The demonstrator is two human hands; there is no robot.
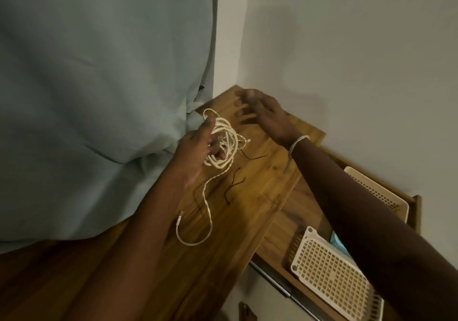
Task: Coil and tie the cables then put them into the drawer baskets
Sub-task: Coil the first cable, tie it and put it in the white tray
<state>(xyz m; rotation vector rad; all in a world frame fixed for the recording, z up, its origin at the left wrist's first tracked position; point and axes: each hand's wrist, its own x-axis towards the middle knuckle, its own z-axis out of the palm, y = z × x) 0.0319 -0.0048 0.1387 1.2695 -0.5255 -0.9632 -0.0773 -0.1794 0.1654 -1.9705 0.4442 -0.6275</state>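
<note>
White braided cable (224, 144) loosely coiled, left hand (198, 152) gripping it, right hand (260, 112) spread open.

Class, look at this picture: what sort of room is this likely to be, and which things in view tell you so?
Probably a bedroom: pale bedding hangs beside a wooden bedside unit, whose open drawer holds white plastic baskets.

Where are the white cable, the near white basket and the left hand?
white cable (224, 132): head view, on the coiled loops.
near white basket (329, 266): head view, on its grid side.
left hand (198, 152): head view, on its back.
</note>
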